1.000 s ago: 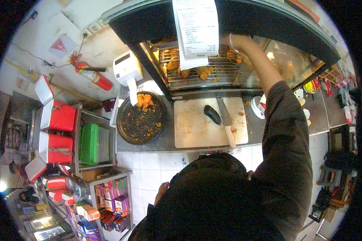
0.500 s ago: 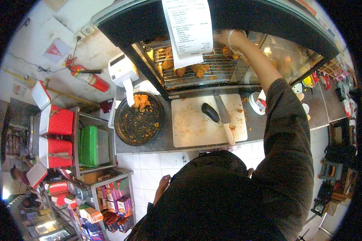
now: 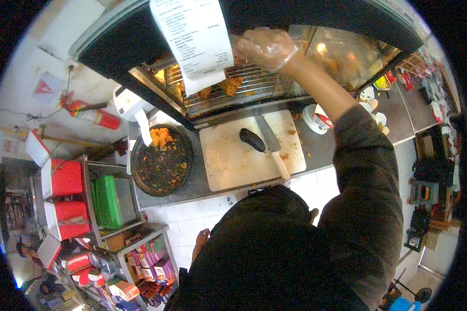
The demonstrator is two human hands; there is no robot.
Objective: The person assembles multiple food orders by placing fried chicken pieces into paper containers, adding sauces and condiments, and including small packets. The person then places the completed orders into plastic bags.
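My right hand (image 3: 267, 49), in a clear plastic glove, is raised at the upper opening of a lit display cabinet (image 3: 189, 120). Its fingers are curled, and what they hold, if anything, is hidden. Beside it hangs a long white printed receipt (image 3: 197, 46), covering part of the cabinet. Brown fried pieces (image 3: 231, 85), which look like chicken, lie on the wire rack (image 3: 259, 85) inside. My left hand (image 3: 202, 237) hangs low beside my body, away from the counter; its fingers are too small to read.
Below the cabinet, a white cutting board (image 3: 223, 160) carries a knife (image 3: 272, 145) and a dark elongated object (image 3: 251, 140). Left of it stands a round black tray (image 3: 161, 176) with orange fried crumbs (image 3: 161, 137). A small white printer (image 3: 129, 102) and white tubs (image 3: 315, 119) flank these.
My right hand has drawn back from inside the cabinet and moved left, nearer the receipt. The whole view has shifted and tilted. My left hand still hangs low.
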